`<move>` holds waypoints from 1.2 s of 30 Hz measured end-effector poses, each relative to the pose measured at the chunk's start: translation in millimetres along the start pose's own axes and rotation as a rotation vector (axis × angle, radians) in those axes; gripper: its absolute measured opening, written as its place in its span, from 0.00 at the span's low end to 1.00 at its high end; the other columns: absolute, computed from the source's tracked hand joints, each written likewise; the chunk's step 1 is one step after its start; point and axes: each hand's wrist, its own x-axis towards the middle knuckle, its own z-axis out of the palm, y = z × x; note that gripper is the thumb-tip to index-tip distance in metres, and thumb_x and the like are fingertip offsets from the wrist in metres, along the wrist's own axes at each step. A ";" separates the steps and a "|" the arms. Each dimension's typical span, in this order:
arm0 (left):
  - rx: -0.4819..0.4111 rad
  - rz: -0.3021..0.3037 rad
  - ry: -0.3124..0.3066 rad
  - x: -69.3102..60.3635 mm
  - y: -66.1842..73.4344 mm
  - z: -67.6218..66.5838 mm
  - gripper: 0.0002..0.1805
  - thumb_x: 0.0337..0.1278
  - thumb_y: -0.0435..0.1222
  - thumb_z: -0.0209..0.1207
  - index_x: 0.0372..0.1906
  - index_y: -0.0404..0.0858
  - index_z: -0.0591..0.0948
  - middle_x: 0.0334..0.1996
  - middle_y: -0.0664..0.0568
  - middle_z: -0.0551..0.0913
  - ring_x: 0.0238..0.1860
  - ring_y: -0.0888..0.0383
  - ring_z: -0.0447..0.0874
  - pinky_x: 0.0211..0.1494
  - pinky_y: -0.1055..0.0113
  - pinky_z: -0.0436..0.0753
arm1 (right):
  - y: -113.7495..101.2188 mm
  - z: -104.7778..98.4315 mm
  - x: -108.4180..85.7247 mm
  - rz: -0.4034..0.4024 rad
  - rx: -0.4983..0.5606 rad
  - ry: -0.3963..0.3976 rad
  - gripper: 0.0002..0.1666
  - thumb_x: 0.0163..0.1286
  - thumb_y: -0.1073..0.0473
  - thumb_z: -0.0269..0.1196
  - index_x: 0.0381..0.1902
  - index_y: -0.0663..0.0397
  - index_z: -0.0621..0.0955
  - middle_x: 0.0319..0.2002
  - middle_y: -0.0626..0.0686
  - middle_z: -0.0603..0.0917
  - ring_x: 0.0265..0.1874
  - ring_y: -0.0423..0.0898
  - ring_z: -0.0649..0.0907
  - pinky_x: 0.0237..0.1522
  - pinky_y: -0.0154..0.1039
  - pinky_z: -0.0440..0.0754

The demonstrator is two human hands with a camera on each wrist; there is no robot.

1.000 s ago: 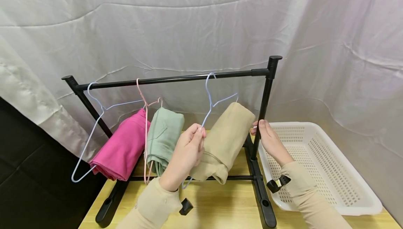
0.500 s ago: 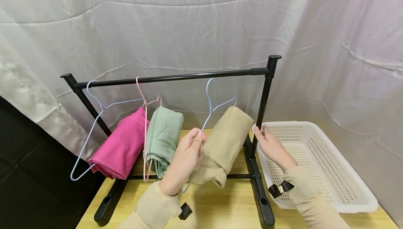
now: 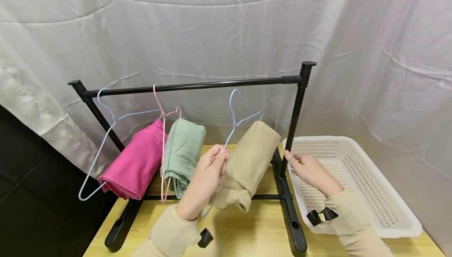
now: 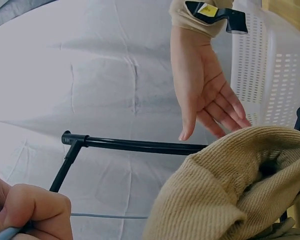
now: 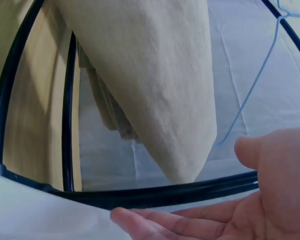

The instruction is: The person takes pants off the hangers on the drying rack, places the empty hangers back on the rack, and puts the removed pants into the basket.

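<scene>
Head view: the left hand (image 3: 204, 174) pinched a blue hanger (image 3: 234, 124), its hook close by the black rail (image 3: 205, 86)! A tan garment (image 3: 252, 153) hung from it, right of the green garment (image 3: 185, 151). The right hand (image 3: 314, 171) reached in beside the right post (image 3: 296, 115), near the white basket (image 3: 370, 182); contact, couldn't tell. Left wrist: right palm showing, fingers extended, past the tan cloth. Right wrist: thumb apart, fingers straight, nothing gripped!

From head: fwd/down over rack (image 3: 197, 86) & bench (image 3: 259, 237), farther off. From L/R wrists: close on tan garment (image 3: 251, 157), shared w/ head.
</scene>
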 end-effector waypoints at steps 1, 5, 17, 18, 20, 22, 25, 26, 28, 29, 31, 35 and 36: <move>0.000 -0.001 0.000 -0.2 -0.3 -0.3 0.16 0.90 0.41 0.41 0.44 0.32 0.68 0.17 0.57 0.56 0.12 0.63 0.48 0.15 0.72 0.51 | -0.9 1.4 -0.3 -0.006 -0.001 -0.004 0.56 0.86 0.28 0.40 0.78 0.80 0.61 0.59 0.72 0.86 0.59 0.66 0.87 0.64 0.66 0.82; -0.008 -0.004 -0.003 -1.3 -1.7 -1.3 0.16 0.90 0.40 0.40 0.44 0.31 0.68 0.17 0.57 0.56 0.12 0.63 0.49 0.15 0.72 0.51 | -6.8 7.7 -2.6 -0.031 -0.030 -0.006 0.57 0.85 0.28 0.46 0.78 0.81 0.60 0.56 0.69 0.89 0.59 0.64 0.88 0.63 0.63 0.83; -0.031 0.001 -0.017 -9.7 -3.9 -2.4 0.16 0.90 0.40 0.39 0.44 0.32 0.67 0.16 0.58 0.54 0.11 0.64 0.48 0.14 0.72 0.51 | -19.8 26.2 -2.9 0.017 0.224 -0.030 0.53 0.84 0.32 0.53 0.78 0.78 0.62 0.62 0.72 0.84 0.49 0.56 0.93 0.53 0.47 0.92; -0.031 0.002 -0.019 -10.6 -4.0 -2.3 0.16 0.90 0.40 0.39 0.44 0.32 0.67 0.16 0.58 0.54 0.11 0.64 0.48 0.14 0.72 0.51 | -20.1 28.3 -1.5 0.028 0.264 -0.035 0.53 0.84 0.32 0.54 0.78 0.78 0.61 0.64 0.73 0.83 0.50 0.57 0.93 0.51 0.46 0.92; -0.026 0.003 -0.024 -12.6 -4.2 -2.2 0.17 0.90 0.41 0.39 0.44 0.31 0.67 0.16 0.58 0.54 0.11 0.63 0.48 0.14 0.72 0.51 | -21.0 32.8 1.3 0.043 0.321 -0.043 0.55 0.84 0.32 0.54 0.79 0.78 0.59 0.66 0.75 0.80 0.51 0.58 0.92 0.51 0.45 0.92; -0.022 0.004 -0.026 -14.5 -4.0 -2.0 0.17 0.90 0.42 0.40 0.44 0.32 0.67 0.16 0.57 0.54 0.12 0.63 0.48 0.14 0.72 0.51 | -21.8 37.6 4.2 0.053 0.362 -0.057 0.56 0.84 0.32 0.54 0.80 0.78 0.56 0.68 0.77 0.78 0.54 0.60 0.91 0.52 0.46 0.92; -0.020 0.003 -0.030 -17.2 -3.5 -1.8 0.18 0.90 0.43 0.40 0.44 0.32 0.68 0.17 0.57 0.55 0.12 0.63 0.48 0.14 0.72 0.51 | -23.3 45.2 7.4 0.056 0.413 -0.078 0.58 0.84 0.32 0.53 0.81 0.79 0.52 0.70 0.78 0.74 0.57 0.64 0.89 0.54 0.48 0.92; -0.021 0.002 -0.032 -18.0 -3.3 -1.7 0.18 0.90 0.43 0.40 0.44 0.32 0.68 0.17 0.57 0.55 0.12 0.63 0.48 0.14 0.72 0.51 | -23.5 48.2 8.8 0.053 0.429 -0.087 0.58 0.84 0.32 0.53 0.81 0.78 0.52 0.70 0.78 0.74 0.58 0.65 0.88 0.56 0.49 0.91; -0.024 -0.001 -0.037 -19.4 -2.8 -1.4 0.18 0.90 0.43 0.41 0.44 0.32 0.68 0.17 0.57 0.55 0.12 0.63 0.48 0.14 0.72 0.51 | -24.1 54.7 11.0 0.047 0.469 -0.109 0.56 0.84 0.32 0.52 0.81 0.77 0.52 0.69 0.78 0.75 0.60 0.66 0.87 0.59 0.51 0.90; -0.025 -0.003 -0.041 -20.1 -2.6 -1.1 0.18 0.90 0.43 0.41 0.44 0.32 0.68 0.17 0.57 0.55 0.12 0.63 0.48 0.14 0.72 0.51 | -24.3 58.0 12.0 0.045 0.499 -0.120 0.56 0.84 0.32 0.53 0.81 0.77 0.53 0.69 0.77 0.75 0.62 0.66 0.86 0.61 0.52 0.89; -0.024 -0.006 -0.049 -21.4 -2.2 -0.7 0.17 0.90 0.43 0.40 0.44 0.32 0.68 0.17 0.57 0.55 0.12 0.63 0.47 0.15 0.72 0.51 | -24.6 64.9 14.1 0.047 0.567 -0.140 0.55 0.84 0.32 0.53 0.80 0.76 0.55 0.69 0.77 0.76 0.64 0.67 0.85 0.64 0.54 0.87; -0.028 -0.005 -0.059 -23.5 -1.6 -0.1 0.17 0.90 0.43 0.40 0.44 0.33 0.68 0.16 0.57 0.54 0.12 0.63 0.47 0.15 0.72 0.50 | -25.0 76.0 18.3 0.057 0.737 -0.193 0.53 0.84 0.32 0.54 0.80 0.73 0.55 0.70 0.75 0.75 0.67 0.66 0.83 0.70 0.56 0.82; -0.030 -0.004 -0.058 -23.9 -1.6 -0.3 0.17 0.90 0.43 0.41 0.44 0.33 0.67 0.16 0.57 0.54 0.12 0.63 0.47 0.15 0.72 0.50 | -25.0 78.3 19.9 0.051 0.777 -0.213 0.53 0.84 0.33 0.53 0.80 0.73 0.54 0.71 0.74 0.74 0.67 0.65 0.83 0.70 0.57 0.82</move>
